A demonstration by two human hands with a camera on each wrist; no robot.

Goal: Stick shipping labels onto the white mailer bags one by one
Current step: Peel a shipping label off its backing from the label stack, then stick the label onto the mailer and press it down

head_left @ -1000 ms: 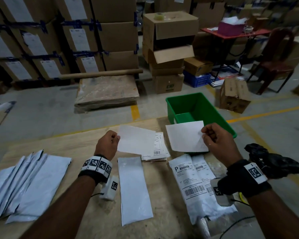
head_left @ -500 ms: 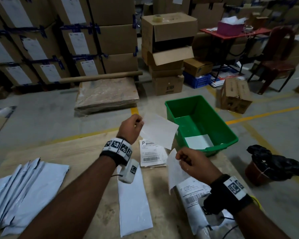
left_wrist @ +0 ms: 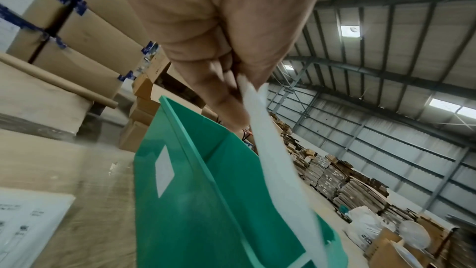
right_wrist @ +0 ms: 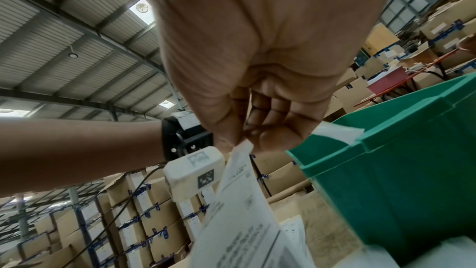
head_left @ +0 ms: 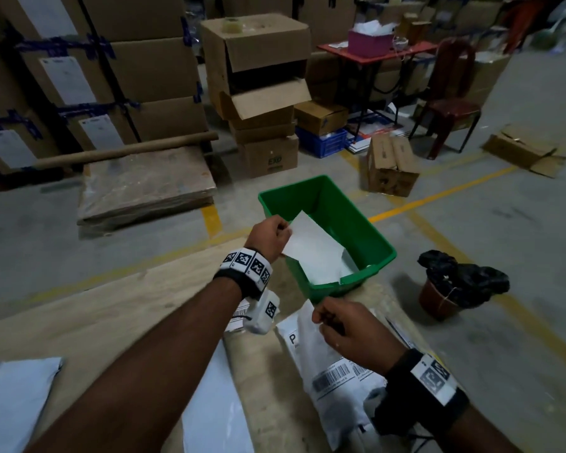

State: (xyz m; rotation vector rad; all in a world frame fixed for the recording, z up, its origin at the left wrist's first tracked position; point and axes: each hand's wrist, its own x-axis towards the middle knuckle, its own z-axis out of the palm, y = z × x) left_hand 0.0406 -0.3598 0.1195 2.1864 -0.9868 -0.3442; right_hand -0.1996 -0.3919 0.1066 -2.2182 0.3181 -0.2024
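My left hand (head_left: pixel 270 235) pinches a blank white backing sheet (head_left: pixel 311 251) by its corner and holds it over the green bin (head_left: pixel 360 220). The left wrist view shows the same backing sheet (left_wrist: pixel 278 170) hanging from my left hand (left_wrist: pixel 231 83) into the green bin (left_wrist: pixel 206 191). My right hand (head_left: pixel 337 325) pinches the corner of a printed shipping label (right_wrist: pixel 239 191), which hangs down beside the bin. Below it lie labelled mailers (head_left: pixel 334 380). A blank white mailer bag (head_left: pixel 216 416) lies in the middle of the wooden table (head_left: pixel 111 322).
More blank mailer bags (head_left: pixel 10 400) lie at the table's left. A stack of labels (head_left: pixel 239 313) peeks out under my left wrist. On the floor to the right stands a pot with a black bag (head_left: pixel 455 286). Cardboard boxes (head_left: pixel 258 76) fill the background.
My left hand has carried the backing sheet forward and right to the green bin. My right hand has drawn back toward me with the label, down over the labelled mailers.
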